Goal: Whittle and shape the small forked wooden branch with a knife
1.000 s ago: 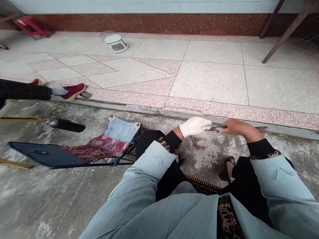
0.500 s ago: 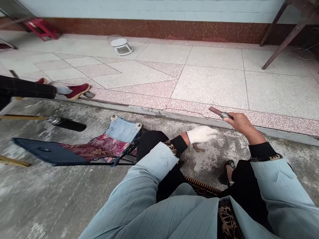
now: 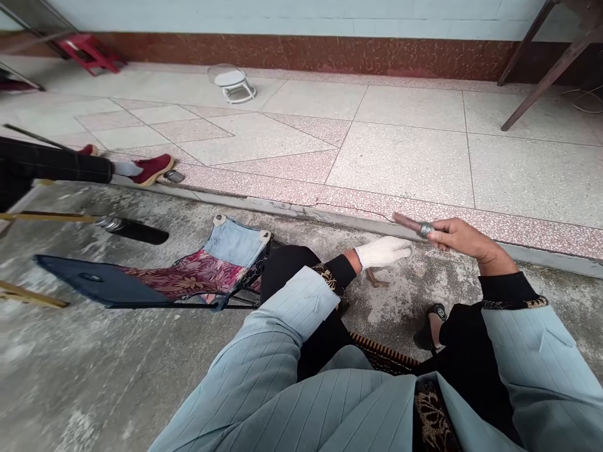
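My left hand [image 3: 384, 252], in a white knit glove, is in front of my knees with its fingers pressed together and pointing right. What lies inside its grip is hidden. Just below the glove a forked brown piece, like a bit of wood [image 3: 377, 280], shows; whether the hand holds it or it lies on the ground I cannot tell. My bare right hand [image 3: 459, 238] is closed round one end of a reddish-brown stick [image 3: 406, 221] with a band of silvery wire wound round it. The stick's free end points left, above and to the right of the glove.
A low folding chair [image 3: 211, 276] with patched fabric stands at left. Beyond it are a black cylinder [image 3: 141, 231] and another person's red shoe [image 3: 153, 169]. A raised terrazzo step [image 3: 292, 163] runs across, bearing a small white stool [image 3: 238, 88] and a red stool [image 3: 89, 53].
My right hand has turned slightly, and the stick with its wire band has tipped lower. The gloved left hand stays almost in place. The view has shifted a little.
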Demonstrator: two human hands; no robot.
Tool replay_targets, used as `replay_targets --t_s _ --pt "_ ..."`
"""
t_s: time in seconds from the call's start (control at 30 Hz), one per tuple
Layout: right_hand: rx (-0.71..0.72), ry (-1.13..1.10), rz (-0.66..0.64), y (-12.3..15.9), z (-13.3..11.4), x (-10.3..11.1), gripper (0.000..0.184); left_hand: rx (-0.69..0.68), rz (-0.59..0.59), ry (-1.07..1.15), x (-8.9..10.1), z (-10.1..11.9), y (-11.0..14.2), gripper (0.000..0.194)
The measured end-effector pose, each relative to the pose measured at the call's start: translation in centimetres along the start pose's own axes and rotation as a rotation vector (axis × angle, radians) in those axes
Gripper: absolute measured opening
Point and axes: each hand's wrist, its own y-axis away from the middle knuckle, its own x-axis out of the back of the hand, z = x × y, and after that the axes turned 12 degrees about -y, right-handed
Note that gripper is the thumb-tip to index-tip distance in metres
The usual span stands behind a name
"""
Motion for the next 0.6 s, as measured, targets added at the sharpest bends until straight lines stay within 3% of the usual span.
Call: replay_targets --t_s 0.07,0.17,0.37,0.5,0.6 --pt "-0.004 -0.048 0.137 -0.4 0.6 0.3 0.045 -0.022 -0.033 -0.017 -0.1 0.5 -0.1 0.032" --pt "-0.076 -0.014 0.240 -1.2 1.7 0.5 0.046 -0.042 -0.056 -0.035 0.1 0.9 -0.2 0.031" --pt "-0.176 0.499 0.313 -1.9 1.8 -0.1 0.046 -0.007 -0.021 -0.099 -0.1 0.9 0.0 0.029" --pt "-0.248 0.717 0.171 -2.5 1.7 -1.4 0.040 0.002 -0.018 -0.137 -0.7 0.9 0.0 0.023" --pt "-0.355 0.634 -0.170 -2.4 1.6 -2.0 0.036 -0.001 -0.020 -0.166 -0.6 0.9 0.0 0.018"
